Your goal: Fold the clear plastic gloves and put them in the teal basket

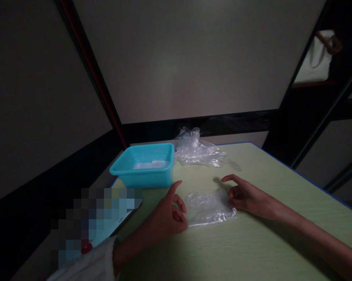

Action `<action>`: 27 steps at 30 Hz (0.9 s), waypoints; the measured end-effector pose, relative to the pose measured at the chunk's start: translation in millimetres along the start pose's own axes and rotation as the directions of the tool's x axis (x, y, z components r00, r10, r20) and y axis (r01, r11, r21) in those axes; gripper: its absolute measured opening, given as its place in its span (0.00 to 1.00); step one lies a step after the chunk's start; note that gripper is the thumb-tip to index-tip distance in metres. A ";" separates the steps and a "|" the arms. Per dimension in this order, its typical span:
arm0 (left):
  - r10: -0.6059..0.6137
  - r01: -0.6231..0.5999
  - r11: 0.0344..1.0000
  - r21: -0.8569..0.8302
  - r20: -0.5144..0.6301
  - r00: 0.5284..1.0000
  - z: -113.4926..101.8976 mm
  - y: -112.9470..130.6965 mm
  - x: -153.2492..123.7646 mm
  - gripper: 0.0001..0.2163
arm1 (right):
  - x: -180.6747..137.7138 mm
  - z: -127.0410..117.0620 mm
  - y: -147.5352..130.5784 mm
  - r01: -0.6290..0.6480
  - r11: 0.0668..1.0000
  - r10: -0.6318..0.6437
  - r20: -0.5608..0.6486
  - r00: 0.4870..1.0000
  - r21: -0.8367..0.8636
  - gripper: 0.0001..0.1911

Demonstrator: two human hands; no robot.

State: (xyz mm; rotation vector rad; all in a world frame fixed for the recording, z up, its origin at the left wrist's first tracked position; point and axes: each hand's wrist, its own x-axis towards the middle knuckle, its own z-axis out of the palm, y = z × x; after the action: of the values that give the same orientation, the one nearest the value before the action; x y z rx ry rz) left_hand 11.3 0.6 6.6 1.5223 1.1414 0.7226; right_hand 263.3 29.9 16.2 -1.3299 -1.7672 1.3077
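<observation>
A clear plastic bag lies low over the pale table, spread between my two hands. My left hand is at the bag's left edge, its lower fingers curled in against the plastic and one finger pointing up. At the opposite edge, my right hand has its lower fingers closed on the bag's side while one finger reaches out above it. The bag looks flat, and I can make out nothing inside it.
A turquoise plastic basin with white paper-like pieces inside stands at the back left. Beside it lies a crumpled heap of clear plastic. The table has a blue edge; dark-trimmed panels rise behind. A pixelated patch covers the left.
</observation>
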 end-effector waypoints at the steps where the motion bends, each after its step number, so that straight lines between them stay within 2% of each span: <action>1: -0.007 0.007 1.000 -0.007 -0.002 1.000 0.7 0.3 -0.1 0.44 | 0.0 0.2 0.1 -0.001 1.000 0.001 -0.001 1.000 0.001 0.22; 8: 0.028 -0.027 1.000 -0.015 0.069 0.997 2.0 -2.9 -2.3 0.46 | -0.4 4.0 1.2 0.016 0.996 -0.019 -0.027 0.999 -0.092 0.22; 11: 0.063 -0.066 0.997 0.033 0.092 0.994 1.1 -2.2 -4.2 0.46 | -0.8 5.0 2.0 0.046 0.987 -0.054 -0.047 0.997 -0.154 0.21; 20: 0.067 -0.087 0.984 0.158 0.130 0.989 -1.6 7.0 -8.3 0.45 | -2.6 3.2 4.6 0.114 0.908 -0.152 -0.062 0.986 -0.402 0.21; 24: 0.028 -0.048 0.992 0.117 0.168 0.985 -6.2 5.8 -7.0 0.44 | -3.2 1.2 4.6 0.115 0.872 -0.162 -0.058 0.985 -0.475 0.20; 27: 0.015 -0.028 0.997 0.069 0.183 0.983 -8.9 5.9 -5.5 0.42 | -3.0 -1.1 4.9 0.140 0.891 -0.169 -0.028 0.985 -0.431 0.16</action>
State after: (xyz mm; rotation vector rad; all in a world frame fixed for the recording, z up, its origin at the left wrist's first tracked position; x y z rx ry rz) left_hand 3.2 -1.1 15.2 1.6275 1.0229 0.5489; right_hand 267.2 27.7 12.4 -1.4002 -2.1468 0.8033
